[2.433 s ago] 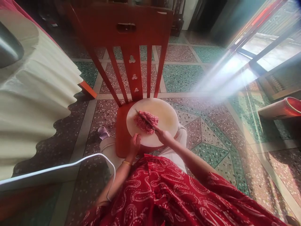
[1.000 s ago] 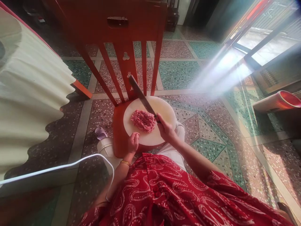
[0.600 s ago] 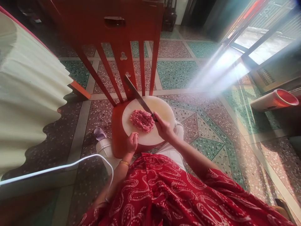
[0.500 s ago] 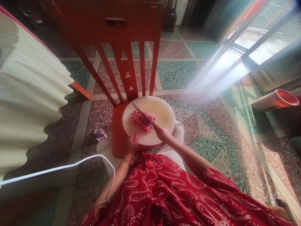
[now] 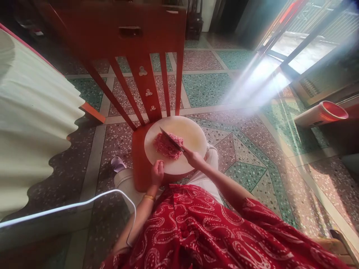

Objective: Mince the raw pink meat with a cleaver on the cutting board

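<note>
A round, pale cutting board (image 5: 193, 136) rests on the seat of a red-brown wooden chair (image 5: 138, 164). Left of its middle lies a flattened mound of pink minced meat (image 5: 165, 147). My right hand (image 5: 193, 157) is wrapped round the handle of a kitchen knife (image 5: 171, 139), whose dark blade slants across the meat with its tip pointing up and left. At the board's near left edge my left hand (image 5: 157, 172) is closed, thumb uppermost, seemingly gripping the rim; its lower fingers are hidden.
The chair's slatted back (image 5: 146, 78) rises just beyond the board. A pale cloth (image 5: 25, 123) hangs on the left, and a white cable (image 5: 70, 205) loops near my left forearm. A bin (image 5: 319, 115) stands at the right, below a bright doorway.
The knife has come down slightly onto the meat, and more of the blade's flat side shows. My left hand stays at the rim. The whole view has shifted a little.
</note>
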A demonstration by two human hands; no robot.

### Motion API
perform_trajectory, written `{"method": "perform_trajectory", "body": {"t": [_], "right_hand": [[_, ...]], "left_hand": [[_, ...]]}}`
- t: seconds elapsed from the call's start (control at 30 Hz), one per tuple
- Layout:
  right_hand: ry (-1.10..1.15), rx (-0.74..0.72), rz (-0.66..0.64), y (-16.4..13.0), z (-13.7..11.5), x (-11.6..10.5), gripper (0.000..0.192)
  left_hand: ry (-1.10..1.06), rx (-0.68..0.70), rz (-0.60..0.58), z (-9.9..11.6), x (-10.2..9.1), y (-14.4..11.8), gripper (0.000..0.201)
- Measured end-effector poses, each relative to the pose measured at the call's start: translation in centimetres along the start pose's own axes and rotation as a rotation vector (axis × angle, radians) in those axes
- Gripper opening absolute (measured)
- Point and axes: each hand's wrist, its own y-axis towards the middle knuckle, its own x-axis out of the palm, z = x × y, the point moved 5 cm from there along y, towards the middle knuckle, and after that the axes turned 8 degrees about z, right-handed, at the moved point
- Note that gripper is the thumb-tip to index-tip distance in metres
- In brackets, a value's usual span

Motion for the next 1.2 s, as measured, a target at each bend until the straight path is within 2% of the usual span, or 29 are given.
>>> {"method": "perform_trajectory", "body": {"t": [0.07, 0.13, 0.2, 0.27, 0.33, 0.4, 0.47, 0.57, 0.63, 0.7, 0.73, 0.8, 0.83, 0.97, 1.03, 1.07, 1.2], "right_hand": [[0.066, -0.069, 0.084, 0.0, -0.9, -1.7, 0.044], [0.125, -0.165, 0.224, -0.2, -2.0, -3.7, 0.047], [0.132, -0.176, 0.309, -0.5, -1.9, -4.3, 0.048], [0.096, -0.086, 0.254, -0.5, -0.5, -3.1, 0.048], [0.077, 0.023, 0.123, -0.4, 1.1, -1.5, 0.045], [0.110, 0.060, 0.066, -0.2, 1.4, -1.2, 0.043], [0.171, -0.004, 0.134, 0.0, 0.2, -2.9, 0.043], [0.199, -0.137, 0.318, -0.3, -1.7, -5.6, 0.047], [0.161, -0.140, 0.371, -0.7, -1.3, -5.5, 0.048], [0.083, -0.055, 0.276, -0.8, 0.4, -3.6, 0.048], [0.036, 0.002, 0.180, -0.8, 1.4, -2.4, 0.047], [0.017, 0.061, 0.075, -0.8, 2.7, -1.1, 0.044], [0.049, 0.055, 0.079, -0.7, 2.8, -1.3, 0.042], [0.235, -0.074, 0.323, -0.6, 1.6, -4.8, 0.045], [0.254, -0.079, 0.382, -0.8, 1.7, -5.4, 0.047], [0.246, -0.049, 0.363, -0.9, 2.2, -5.1, 0.047], [0.157, 0.147, 0.132, -1.4, 4.7, -2.6, 0.042]], "left_hand": [[-0.013, -0.001, -0.015, 0.0, 0.1, 0.0, 0.026], [-0.011, 0.002, -0.014, -0.1, 0.1, 0.0, 0.026], [0.000, 0.008, -0.008, -0.1, 0.1, 0.0, 0.026], [0.003, 0.010, -0.003, -0.2, 0.1, 0.0, 0.027], [0.007, 0.009, -0.004, -0.2, 0.1, 0.0, 0.027], [0.006, 0.011, -0.009, -0.1, 0.1, 0.1, 0.027], [0.002, 0.025, -0.019, 0.0, 0.1, 0.1, 0.028], [0.007, 0.039, -0.021, 0.0, 0.2, 0.2, 0.028], [0.011, 0.034, -0.010, -0.1, 0.1, 0.2, 0.027], [0.019, 0.025, -0.002, -0.2, 0.1, 0.1, 0.027], [0.029, 0.023, 0.001, -0.3, 0.0, 0.1, 0.027], [0.045, 0.021, -0.006, -0.4, 0.0, 0.2, 0.027], [0.045, 0.022, -0.014, -0.4, 0.1, 0.2, 0.027], [0.015, 0.037, -0.025, -0.3, 0.3, 0.4, 0.027], [0.025, 0.044, -0.016, -0.2, 0.2, 0.3, 0.027], [0.035, 0.045, -0.014, -0.1, 0.2, 0.3, 0.027], [0.083, 0.035, -0.022, 0.2, 0.0, 0.3, 0.027]]}}
